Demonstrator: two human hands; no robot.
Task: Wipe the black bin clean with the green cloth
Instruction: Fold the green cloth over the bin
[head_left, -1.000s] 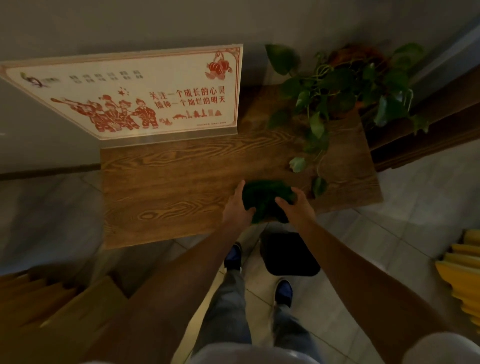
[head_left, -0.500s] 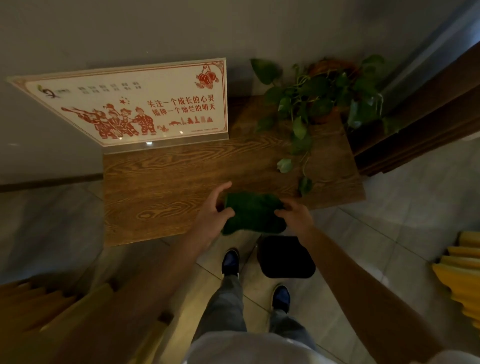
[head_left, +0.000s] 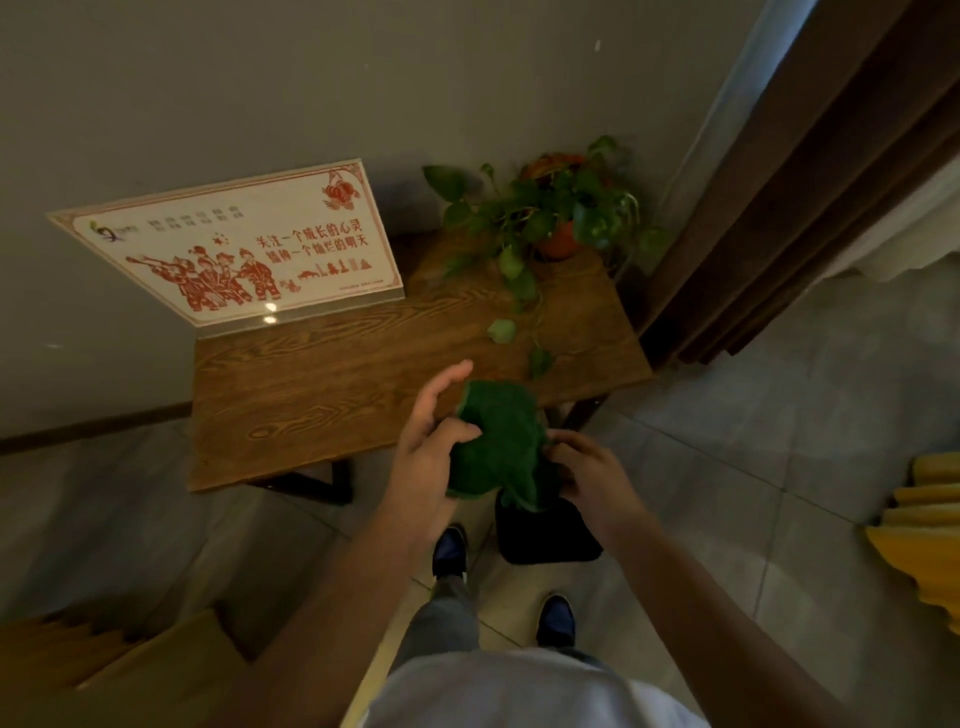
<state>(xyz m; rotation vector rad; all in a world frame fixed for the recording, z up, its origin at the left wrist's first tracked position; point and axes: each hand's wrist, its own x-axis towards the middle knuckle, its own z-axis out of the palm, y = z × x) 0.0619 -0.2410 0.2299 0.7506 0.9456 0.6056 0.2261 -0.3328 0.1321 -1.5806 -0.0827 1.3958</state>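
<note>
Between your two hands hangs the crumpled dark green terry cloth (head_left: 498, 447), lifted clear of the brown wood-grain tabletop (head_left: 332, 384) and bunched in the air over its near edge. Your left hand (head_left: 428, 457) holds the cloth's left side, thumb pressed onto the fabric while the index finger points up and away from it. Your right hand (head_left: 589, 478) pinches the cloth's right side with curled fingers. A loose corner of the cloth droops just above the black square bin (head_left: 550, 535), which stands on the grey tiled floor (head_left: 779, 467) below your right hand, beside your dark blue shoes (head_left: 451, 551). At the back of the table, a white placard with red figures and red lettering (head_left: 244, 249) leans against the grey wall (head_left: 311, 93). To its right, a trailing green-leaved plant in an orange pot (head_left: 556, 228) sits in the corner, with one vine reaching toward the cloth.
</note>
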